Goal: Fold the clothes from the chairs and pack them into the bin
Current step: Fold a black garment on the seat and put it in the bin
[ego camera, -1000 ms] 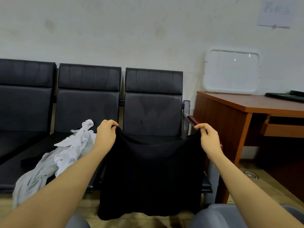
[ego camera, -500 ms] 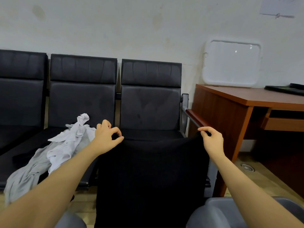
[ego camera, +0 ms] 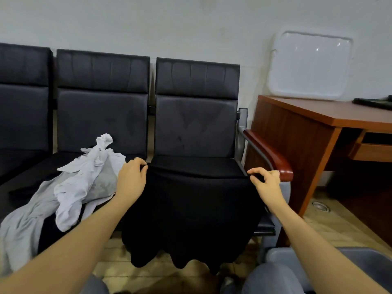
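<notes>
Black top [ego camera: 191,209] is getting laid out flat over the front edge of the right-hand chair seat [ego camera: 197,166], and that's the step to get right before any folding happens. Left hand [ego camera: 131,179] has its fingers curled round the top-left corner of the fabric, right by the gap between the 2 seats. Right hand [ego camera: 265,183] pinches the other top corner between thumb and fingertips, just beside the wooden armrest [ego camera: 271,158]. The rest of the garment hangs off the seat edge toward the floor, bottom hem rumpled.

My take: keep the top edge taut and level between both hands, then slide it further back on the seat so more fabric is supported, otherwise the hanging weight will drag it off once the corners are let go. Smooth it out before the first fold.

Pale clothes [ego camera: 70,187] are bunched in a pile on the middle seat, waiting their turn. Grey bin [ego camera: 350,257] sits at bottom right, I think, only its rim shows so hard to say what's in it.
</notes>
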